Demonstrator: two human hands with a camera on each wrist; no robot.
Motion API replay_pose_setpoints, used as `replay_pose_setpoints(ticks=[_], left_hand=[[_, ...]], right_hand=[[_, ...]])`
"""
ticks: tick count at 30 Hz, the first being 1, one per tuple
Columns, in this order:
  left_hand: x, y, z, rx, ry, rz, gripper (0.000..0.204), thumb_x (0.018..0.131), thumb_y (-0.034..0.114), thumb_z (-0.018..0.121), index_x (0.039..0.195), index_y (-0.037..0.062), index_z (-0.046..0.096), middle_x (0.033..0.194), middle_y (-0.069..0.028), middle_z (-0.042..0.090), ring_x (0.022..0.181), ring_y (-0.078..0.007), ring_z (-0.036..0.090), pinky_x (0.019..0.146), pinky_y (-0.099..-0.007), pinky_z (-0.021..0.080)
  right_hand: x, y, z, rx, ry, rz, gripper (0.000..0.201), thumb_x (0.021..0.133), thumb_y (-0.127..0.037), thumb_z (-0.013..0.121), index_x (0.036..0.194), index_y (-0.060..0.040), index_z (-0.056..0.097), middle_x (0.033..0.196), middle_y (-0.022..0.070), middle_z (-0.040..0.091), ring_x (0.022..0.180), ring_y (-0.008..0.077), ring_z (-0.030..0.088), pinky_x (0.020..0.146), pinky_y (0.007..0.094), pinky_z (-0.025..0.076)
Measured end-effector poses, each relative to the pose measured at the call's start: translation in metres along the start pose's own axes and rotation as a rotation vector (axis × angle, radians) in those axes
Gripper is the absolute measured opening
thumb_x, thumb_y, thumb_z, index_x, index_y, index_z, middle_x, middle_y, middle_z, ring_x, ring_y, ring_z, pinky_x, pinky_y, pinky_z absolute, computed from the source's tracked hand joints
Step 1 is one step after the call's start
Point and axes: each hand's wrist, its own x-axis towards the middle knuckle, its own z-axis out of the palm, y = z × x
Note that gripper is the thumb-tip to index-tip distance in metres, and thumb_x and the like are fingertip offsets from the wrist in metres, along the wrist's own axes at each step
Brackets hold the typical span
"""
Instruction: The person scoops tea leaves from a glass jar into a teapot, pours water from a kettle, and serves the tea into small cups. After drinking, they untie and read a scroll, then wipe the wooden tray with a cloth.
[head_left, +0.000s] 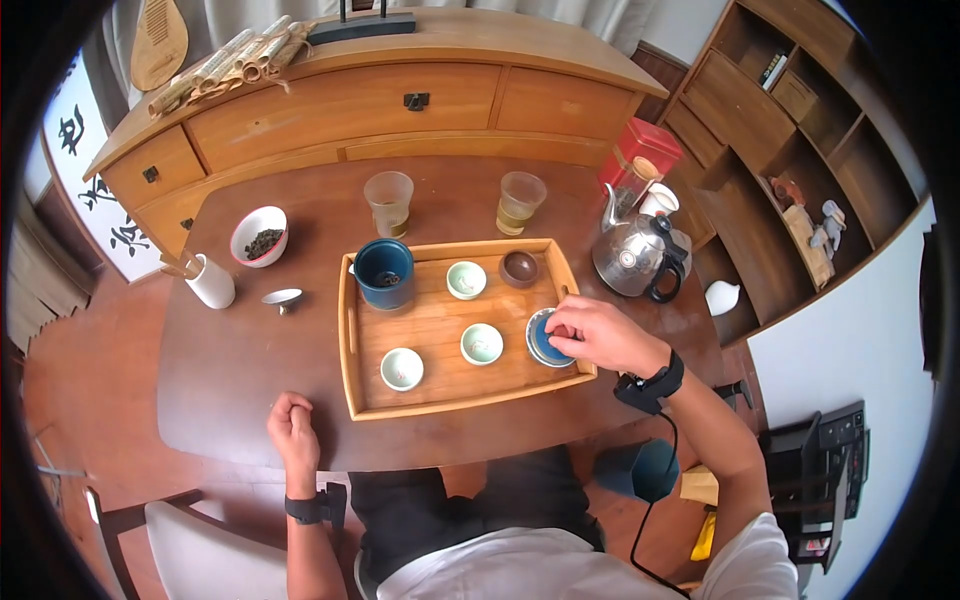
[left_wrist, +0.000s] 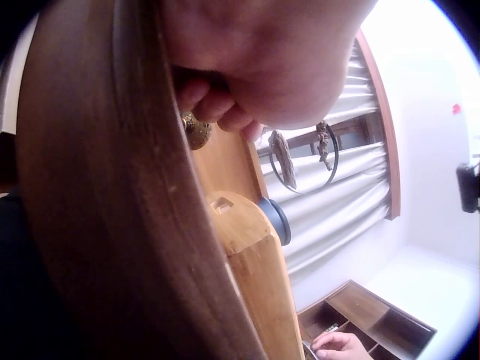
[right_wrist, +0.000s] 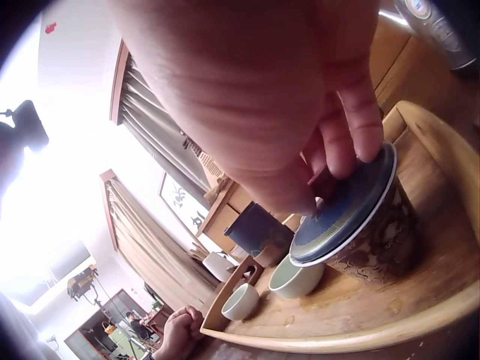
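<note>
My right hand (head_left: 605, 335) pinches the knob of a blue lid (right_wrist: 337, 223), which sits on a dark patterned cup (right_wrist: 386, 247). This cup stands at the right front of a wooden tray (head_left: 440, 335). Beside it on the tray are a pale green cup (head_left: 481, 344) and, further left, another pale cup (head_left: 402, 369). Behind them stand a third pale cup (head_left: 466, 281), a small brown cup (head_left: 519, 269) and a dark blue pot (head_left: 384, 272) without a lid. My left hand (head_left: 293, 425) rests at the table's front edge, fingers loosely curled and holding nothing.
Right of the tray stands a steel kettle (head_left: 635, 258), with a red box (head_left: 643, 155) behind it. Two glass cups (head_left: 388, 203) stand beyond the tray. On the left are a bowl of dark tea leaves (head_left: 263, 240), a white tool holder (head_left: 211, 284) and a small strainer (head_left: 283, 297).
</note>
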Motion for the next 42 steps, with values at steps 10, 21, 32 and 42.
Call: replay_pose_setpoints(ticks=[10, 21, 32, 42], left_hand=[[0.0, -0.01, -0.004, -0.006, 0.016, 0.011, 0.019, 0.085, -0.003, 0.042, 0.074, 0.0024, 0.056, 0.066, 0.0017, 0.047, 0.06, -0.0062, 0.041, 0.053, -0.0238, 0.031], [0.0, 0.003, 0.005, 0.036, 0.033, 0.09, 0.019, 0.085, -0.003, 0.043, 0.073, 0.0038, 0.056, 0.065, 0.0039, 0.045, 0.059, -0.0053, 0.039, 0.051, -0.0232, 0.029], [-0.001, 0.017, 0.003, 0.174, 0.031, 0.076, 0.018, 0.082, -0.003, 0.045, 0.073, -0.0002, 0.06, 0.061, -0.0087, 0.054, 0.056, -0.0153, 0.051, 0.055, -0.0307, 0.041], [-0.001, 0.024, 0.003, 0.181, 0.031, 0.056, 0.017, 0.083, -0.002, 0.046, 0.075, -0.0001, 0.061, 0.061, -0.0109, 0.055, 0.058, -0.0189, 0.054, 0.057, -0.0327, 0.044]], right_hand=[[-0.045, 0.066, -0.067, 0.377, 0.761, 0.139, 0.033, 0.087, -0.006, 0.071, 0.118, -0.0028, 0.061, 0.098, 0.0019, 0.059, 0.083, 0.0091, 0.057, 0.073, 0.0236, 0.049], [-0.086, 0.175, -0.041, 0.542, 0.808, 0.441, 0.041, 0.091, -0.015, 0.071, 0.125, 0.0011, 0.054, 0.096, 0.0006, 0.063, 0.078, 0.0078, 0.055, 0.073, 0.0235, 0.047], [-0.059, 0.143, -0.047, 0.733, 1.031, 0.329, 0.015, 0.094, -0.01, 0.066, 0.107, -0.0047, 0.062, 0.077, 0.0002, 0.065, 0.055, 0.0033, 0.055, 0.045, 0.0165, 0.031], [-0.027, 0.037, -0.103, 0.687, 0.733, 0.049, 0.029, 0.086, -0.015, 0.075, 0.107, -0.0017, 0.061, 0.088, -0.0001, 0.065, 0.072, 0.0072, 0.06, 0.063, 0.0199, 0.047]])
